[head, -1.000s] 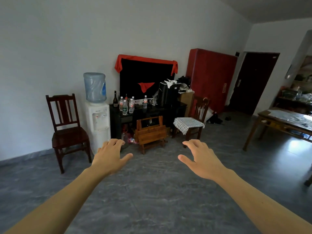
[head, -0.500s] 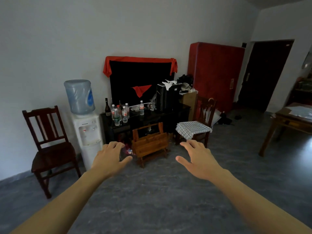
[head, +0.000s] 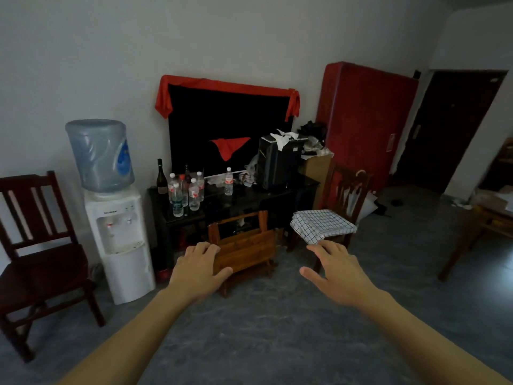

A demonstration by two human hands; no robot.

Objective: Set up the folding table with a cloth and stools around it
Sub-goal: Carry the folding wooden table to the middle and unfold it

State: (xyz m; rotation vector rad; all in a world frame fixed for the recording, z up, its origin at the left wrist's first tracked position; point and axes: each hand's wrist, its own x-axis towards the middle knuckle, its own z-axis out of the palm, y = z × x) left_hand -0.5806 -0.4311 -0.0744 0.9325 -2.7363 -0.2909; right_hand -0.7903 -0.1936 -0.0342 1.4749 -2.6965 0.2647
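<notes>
both arms reach forward over the grey floor [head: 263, 329]. the left hand [head: 198, 270] is held palm down, fingers relaxed and slightly parted, holding nothing — it overlaps the left end of the folded wooden table [head: 245, 245] in view, though contact cannot be told. the right hand [head: 337, 276] is also palm down, fingers spread and empty, in the air just below the checked cloth [head: 322, 225]. that cloth lies folded on the seat of a dark wooden chair [head: 347, 190] just right of the folded table. the folded table stands on the floor in front of a black cabinet [head: 236, 201] carrying bottles [head: 184, 190] — a water dispenser [head: 116, 218] stands to its left, and another dark chair [head: 36, 245] further left.
</notes>
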